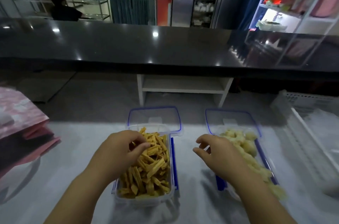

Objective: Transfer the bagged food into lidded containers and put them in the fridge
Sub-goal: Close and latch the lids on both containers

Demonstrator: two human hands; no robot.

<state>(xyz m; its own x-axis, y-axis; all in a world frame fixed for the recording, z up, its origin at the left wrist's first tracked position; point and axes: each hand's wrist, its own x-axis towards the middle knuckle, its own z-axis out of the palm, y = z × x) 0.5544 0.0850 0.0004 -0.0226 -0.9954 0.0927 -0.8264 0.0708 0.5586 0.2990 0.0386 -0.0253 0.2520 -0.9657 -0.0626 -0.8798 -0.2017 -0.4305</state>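
Two clear plastic containers with blue clips stand side by side on the white table. The left container [170, 189] is full of yellow-brown dried tofu sticks [150, 168]. The right container [264, 161] holds pale yellowish chunks [244, 143]. A clear lid with a blue seal [156, 115] lies behind the left container, and a second lid [229, 119] behind the right one. My left hand [121, 152] rests over the sticks, fingertips pinching a few pieces. My right hand [214, 152] hovers over the right container's near-left edge, fingers spread, holding nothing.
A pink patterned bag [20, 123] lies at the left edge. A white basket [308, 102] and clear plastic bags [315, 132] sit at the right. A white shelf unit [183, 88] stands under a black counter [128, 45]. A person sits beyond it.
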